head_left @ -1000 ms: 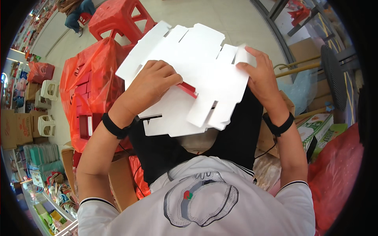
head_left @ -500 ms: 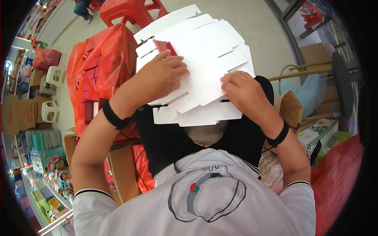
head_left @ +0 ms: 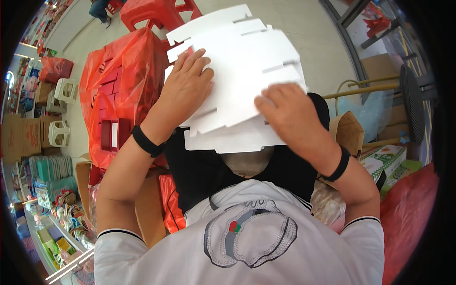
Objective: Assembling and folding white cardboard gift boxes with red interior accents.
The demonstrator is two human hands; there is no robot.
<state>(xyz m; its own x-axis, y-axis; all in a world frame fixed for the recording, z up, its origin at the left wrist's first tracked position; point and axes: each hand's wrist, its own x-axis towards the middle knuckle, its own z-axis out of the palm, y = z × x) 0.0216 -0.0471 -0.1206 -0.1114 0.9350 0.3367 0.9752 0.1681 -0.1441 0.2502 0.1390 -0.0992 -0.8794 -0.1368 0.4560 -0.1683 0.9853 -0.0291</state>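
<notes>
Head view: white slotted card sheets [head_left: 235, 64] lie beneath your fingers.
Your left hand [head_left: 188, 89] spreads over a red piece [head_left: 191, 49] by its fingertips; your right hand [head_left: 295, 118] blurs; I can't tell whether either grips. Best press evenly, sparing the slotted edges.

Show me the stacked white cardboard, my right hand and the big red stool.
White cardboard [head_left: 237, 71]: head view, bare middle of the top sheet.
Right hand [head_left: 289, 111]: head view, back of the hand.
Big red stool [head_left: 153, 13]: head view, its red body.
</notes>
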